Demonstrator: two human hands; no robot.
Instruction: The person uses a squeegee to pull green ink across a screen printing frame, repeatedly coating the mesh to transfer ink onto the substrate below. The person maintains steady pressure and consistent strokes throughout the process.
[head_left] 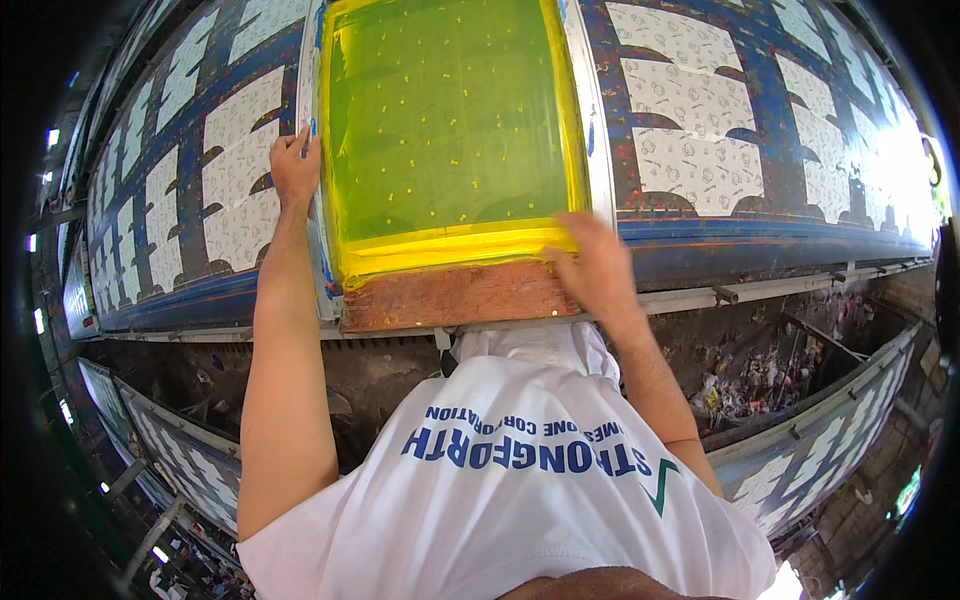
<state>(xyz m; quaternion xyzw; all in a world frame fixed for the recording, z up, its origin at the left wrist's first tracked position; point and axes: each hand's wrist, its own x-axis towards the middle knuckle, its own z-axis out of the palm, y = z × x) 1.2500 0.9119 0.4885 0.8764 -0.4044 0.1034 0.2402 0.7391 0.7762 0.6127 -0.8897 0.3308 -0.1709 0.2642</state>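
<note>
A screen printing frame (450,120) lies in front of me, its green mesh dotted with small yellow spots and edged in yellow ink. My left hand (296,170) grips the frame's left metal side, with the fingertips at the rail. Along the near end runs a worn reddish-brown wooden board (450,297), with a yellow band of ink beside it. Over the near right corner, my right hand (597,262) is smeared by motion. Its fingers are at the right end of the board, and whether they hold anything is unclear.
White printed fabric pieces (692,110) lie in rows on the long dark blue table (660,235), right and left of the frame. A rail (690,300) follows the table's near edge. Behind me stands another table (800,470) with similar pieces. Litter (755,375) covers the ground between.
</note>
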